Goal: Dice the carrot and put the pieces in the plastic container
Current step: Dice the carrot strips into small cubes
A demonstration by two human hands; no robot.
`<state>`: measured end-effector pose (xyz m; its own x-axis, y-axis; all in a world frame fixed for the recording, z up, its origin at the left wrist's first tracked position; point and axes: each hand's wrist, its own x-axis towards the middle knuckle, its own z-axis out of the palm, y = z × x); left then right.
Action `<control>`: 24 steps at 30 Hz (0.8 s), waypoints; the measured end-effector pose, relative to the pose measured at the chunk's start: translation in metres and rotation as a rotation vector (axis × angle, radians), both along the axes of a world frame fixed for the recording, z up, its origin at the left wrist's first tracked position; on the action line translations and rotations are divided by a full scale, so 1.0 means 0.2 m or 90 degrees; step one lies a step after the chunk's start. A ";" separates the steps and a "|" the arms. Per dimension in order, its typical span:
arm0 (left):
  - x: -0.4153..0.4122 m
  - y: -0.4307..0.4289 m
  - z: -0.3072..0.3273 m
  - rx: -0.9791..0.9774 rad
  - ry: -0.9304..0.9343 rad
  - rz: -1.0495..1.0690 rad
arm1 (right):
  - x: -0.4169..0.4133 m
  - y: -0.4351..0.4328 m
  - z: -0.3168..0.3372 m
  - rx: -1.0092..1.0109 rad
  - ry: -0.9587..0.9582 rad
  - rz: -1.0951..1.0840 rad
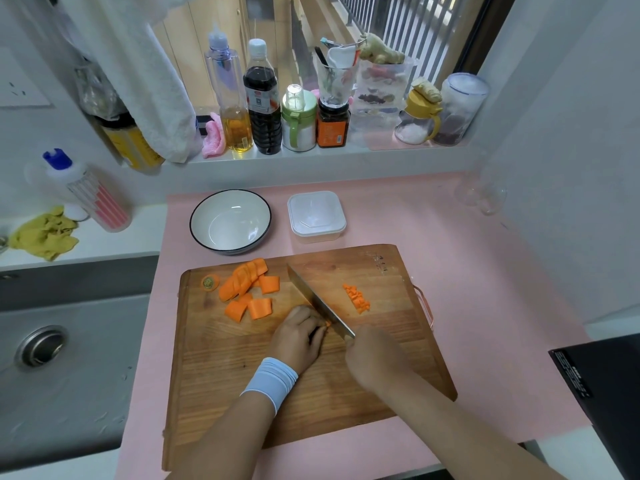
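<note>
the dicing looks to be in its early part. on the wooden cutting board [311, 393] only a small heap of diced pieces [358, 298] lies at about 2 o'clock from the board's middle, while a larger stack of thick carrot slabs [247, 289] waits uncut at 10 o'clock, with the trimmed carrot top [210, 282] just beside it at the board's edge. the left hand [298, 336] is curled, its fingertips pressing down a strip of carrot [327, 323] near the middle of the board; the right hand [372, 355] is closed round the handle of the knife [318, 299], whose blade meets that strip and points toward 11 o'clock. the plastic container [317, 216] stands on the pink surface [467, 271] at 12 o'clock beyond the board, with no orange showing in it, so i judge nothing has been moved over yet; whether its lid is on i cannot tell. a white bowl [230, 221] sits beside it at 11 o'clock. as for writing, small marks on the board's corner at 1 o'clock, the label of the dark sauce bottle [262, 98], the orange jar label [332, 129] and the white print on the black box [602, 393] at 3 o'clock are all too small to read.
</note>
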<state>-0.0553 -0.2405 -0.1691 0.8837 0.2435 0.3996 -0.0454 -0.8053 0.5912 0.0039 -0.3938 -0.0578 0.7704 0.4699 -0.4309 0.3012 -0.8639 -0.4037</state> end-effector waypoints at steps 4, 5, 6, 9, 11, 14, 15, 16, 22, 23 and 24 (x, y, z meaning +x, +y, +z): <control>0.00 0.00 0.00 -0.002 0.002 0.002 | -0.02 0.00 0.02 -0.007 -0.017 0.011; 0.00 0.00 -0.01 -0.003 0.004 0.002 | -0.03 -0.01 0.03 -0.008 -0.026 0.011; 0.00 0.00 -0.01 -0.004 0.005 0.003 | -0.04 -0.01 0.04 -0.006 -0.029 0.009; 0.00 0.00 -0.01 -0.009 0.012 0.008 | -0.07 -0.03 0.05 -0.001 -0.029 0.007; 0.00 0.00 -0.01 -0.007 0.014 0.011 | -0.07 -0.04 0.04 0.002 -0.033 0.004; 0.00 0.00 -0.01 -0.008 0.008 0.012 | -0.07 -0.06 0.03 0.000 -0.030 0.003; 0.00 0.00 -0.01 -0.008 0.006 0.011 | -0.06 -0.06 0.03 -0.007 -0.029 0.004; 0.00 0.00 -0.01 -0.006 0.004 0.012 | -0.06 -0.06 0.03 -0.014 -0.028 0.004; 0.00 0.00 -0.01 -0.016 -0.004 0.013 | -0.03 -0.05 0.01 -0.029 0.009 -0.023; 0.00 0.00 -0.01 -0.018 -0.002 0.011 | -0.02 -0.04 0.01 -0.030 0.017 -0.025; 0.00 0.01 -0.01 -0.018 -0.001 0.009 | -0.01 -0.03 0.01 -0.034 0.021 -0.022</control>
<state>-0.0546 -0.2394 -0.1712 0.8792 0.2679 0.3939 -0.0347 -0.7887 0.6138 0.0009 -0.4001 -0.0564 0.7712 0.4188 -0.4794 0.2580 -0.8941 -0.3660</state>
